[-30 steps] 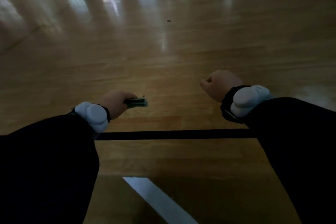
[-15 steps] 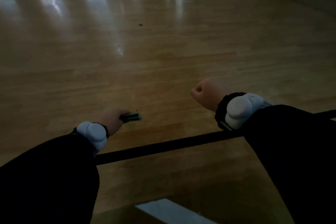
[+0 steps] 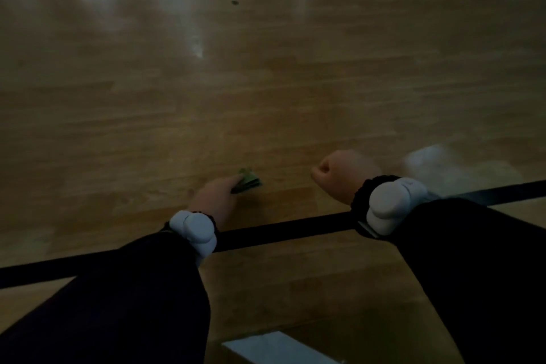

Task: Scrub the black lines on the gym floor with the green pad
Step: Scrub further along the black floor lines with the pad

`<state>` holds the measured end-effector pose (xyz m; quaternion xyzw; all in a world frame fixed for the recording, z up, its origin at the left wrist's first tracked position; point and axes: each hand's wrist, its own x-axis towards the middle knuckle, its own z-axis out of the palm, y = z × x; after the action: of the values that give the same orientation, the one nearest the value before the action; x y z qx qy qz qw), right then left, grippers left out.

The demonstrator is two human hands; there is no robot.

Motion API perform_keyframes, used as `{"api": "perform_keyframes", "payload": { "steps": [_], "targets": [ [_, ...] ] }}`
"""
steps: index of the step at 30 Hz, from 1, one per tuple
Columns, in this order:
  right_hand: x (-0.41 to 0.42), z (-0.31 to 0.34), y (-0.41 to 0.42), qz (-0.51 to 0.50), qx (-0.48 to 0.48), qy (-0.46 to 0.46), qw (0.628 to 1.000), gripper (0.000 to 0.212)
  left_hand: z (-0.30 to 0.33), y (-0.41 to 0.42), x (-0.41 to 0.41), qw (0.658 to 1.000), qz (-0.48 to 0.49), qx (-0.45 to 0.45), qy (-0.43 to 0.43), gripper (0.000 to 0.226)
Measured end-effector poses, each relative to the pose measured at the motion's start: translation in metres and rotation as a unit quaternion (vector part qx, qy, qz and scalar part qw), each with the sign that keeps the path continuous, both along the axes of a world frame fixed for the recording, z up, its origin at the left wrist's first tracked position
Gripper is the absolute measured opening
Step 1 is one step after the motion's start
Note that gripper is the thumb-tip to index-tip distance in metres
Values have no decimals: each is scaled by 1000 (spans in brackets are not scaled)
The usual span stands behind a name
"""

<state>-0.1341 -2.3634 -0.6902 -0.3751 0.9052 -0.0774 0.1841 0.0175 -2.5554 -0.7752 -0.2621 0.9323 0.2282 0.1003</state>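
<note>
A black line (image 3: 283, 229) runs across the wooden gym floor, slanting up to the right, and passes under both my forearms. My left hand (image 3: 212, 198) reaches out past the line and pinches the small folded green pad (image 3: 248, 180) at its fingertips, above the bare wood. My right hand (image 3: 339, 174) is a closed fist with nothing in it, also beyond the line. Both arms wear dark sleeves and white wrist devices. Whether the pad touches the floor cannot be told.
A white floor marking (image 3: 274, 349) shows at the bottom edge between my arms. A pale patch (image 3: 437, 162) lies on the floor to the right of my right fist. A small dark spot (image 3: 235, 2) sits far ahead on the glossy wood.
The view has swung, so the black line now slants more steeply. My left hand has stretched forward and to the right with the pad. My right fist stays closed.
</note>
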Motion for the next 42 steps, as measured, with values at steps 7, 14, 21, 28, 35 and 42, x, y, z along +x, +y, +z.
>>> {"api": "perform_keyframes", "payload": {
  "steps": [7, 14, 21, 28, 35, 42],
  "targets": [
    [18, -44, -9, 22, 47, -67, 996, 48, -14, 0, 10, 985, -103, 30, -133, 93],
    [62, -89, -58, 118, 82, -85, 986, 54, -21, -70, 61, 956, 23, -15, -291, 123],
    [79, -131, -97, 134, 132, -49, 981, 62, -33, -84, 68, 954, 33, 6, -297, 124],
    [57, -143, -92, 86, 103, -4, 991, 54, -39, -91, 75, 958, 49, 32, -281, 124],
    [-12, -136, -78, -115, 154, -30, 981, 54, -44, -94, 79, 960, 66, 50, -267, 127],
    [0, -140, -85, -96, 170, -7, 981, 59, -35, -86, 76, 962, 72, 60, -258, 123]
  ]
}}
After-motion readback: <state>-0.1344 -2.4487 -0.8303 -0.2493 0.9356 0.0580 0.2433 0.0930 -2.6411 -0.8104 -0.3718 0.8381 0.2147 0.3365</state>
